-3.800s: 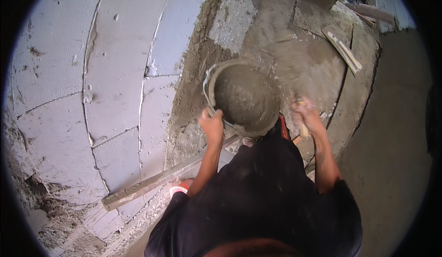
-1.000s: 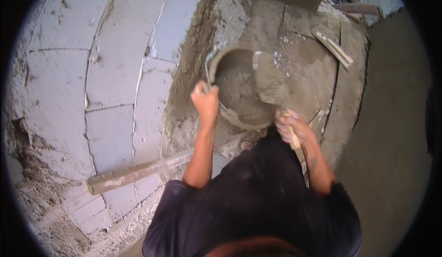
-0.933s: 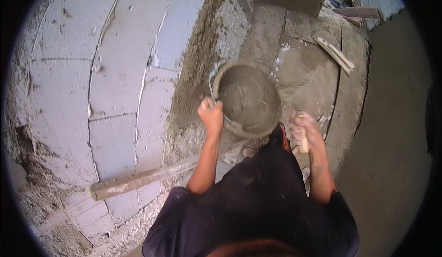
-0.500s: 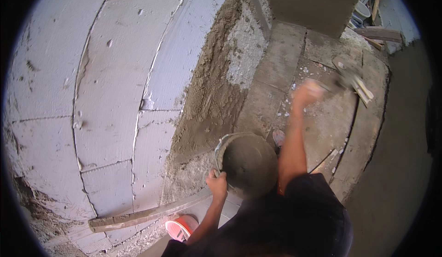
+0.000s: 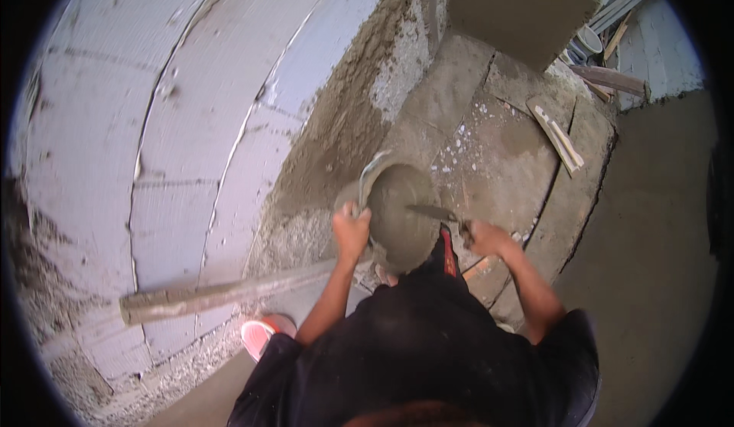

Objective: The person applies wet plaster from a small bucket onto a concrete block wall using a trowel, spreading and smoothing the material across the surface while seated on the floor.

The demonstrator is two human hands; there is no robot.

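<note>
As my left hand (image 5: 352, 232) grips the bucket handle (image 5: 362, 190), my right hand (image 5: 487, 238) clutches a trowel (image 5: 447, 215).
Mid-frame, its blade (image 5: 428, 211) overlaps mortar (image 5: 396, 236).

I have the left hand (image 5: 350, 232) closed on the handle (image 5: 361, 190) of the bucket (image 5: 375, 173); my right hand (image 5: 488, 240) holds a trowel (image 5: 434, 212) over the mortar (image 5: 401, 232) inside.
</note>
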